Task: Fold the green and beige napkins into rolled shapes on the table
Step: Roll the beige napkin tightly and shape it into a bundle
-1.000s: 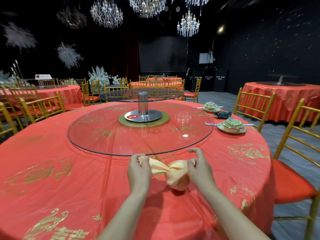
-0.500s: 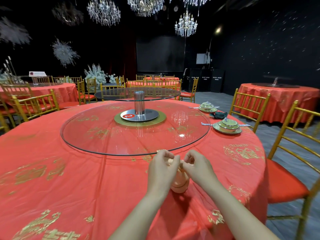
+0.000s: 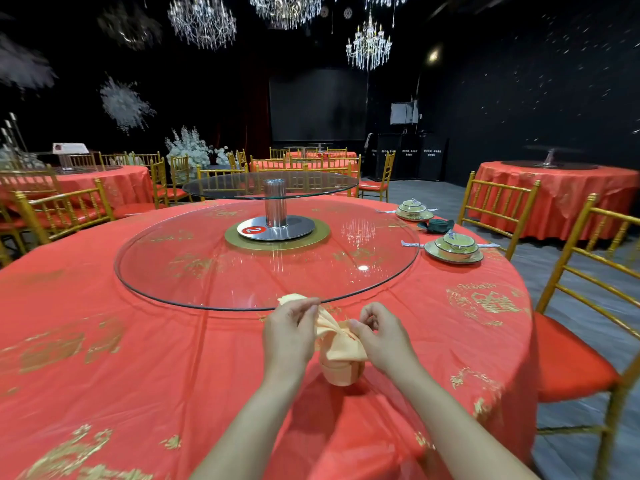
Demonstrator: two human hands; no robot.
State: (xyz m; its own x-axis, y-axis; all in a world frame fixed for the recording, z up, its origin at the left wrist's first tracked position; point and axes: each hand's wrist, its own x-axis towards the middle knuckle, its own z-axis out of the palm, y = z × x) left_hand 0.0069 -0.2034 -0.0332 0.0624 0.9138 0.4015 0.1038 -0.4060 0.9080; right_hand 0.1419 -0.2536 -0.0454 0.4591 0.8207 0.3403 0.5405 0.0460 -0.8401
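Head view: beige napkin (image 3: 341, 355) sits low centre of frame on the red tablecloth (image 3: 138, 358), just in front of the near rim of the glass turntable (image 3: 266, 258). Its lower part is a rolled, rounded bundle standing on the cloth; a flat fold wraps across the top, and one pointed tail runs up and left from the gathered middle.

My left hand (image 3: 289, 337) has thumb and fingers pinched closed on that tail near its tip. My right hand (image 3: 382, 337) has fingertips pinched closed on the gathered centre of the napkin, other fingers curled in. Both forearms come in from the bottom edge.

Green napkin (image 3: 435, 225) lies right of centre in the upper half, a dark rolled lump on the cloth between two place settings: the nearer bowl on plate (image 3: 453, 249) and the farther bowl on plate (image 3: 414, 211). It is well apart from my hands.

Readable writing: a white "2" on a red oval on the turntable's metal base (image 3: 277, 228). Gold characters are printed on the cloth at right of frame; I cannot read them. The small signs on the dark cabinets at the back are too small to read.
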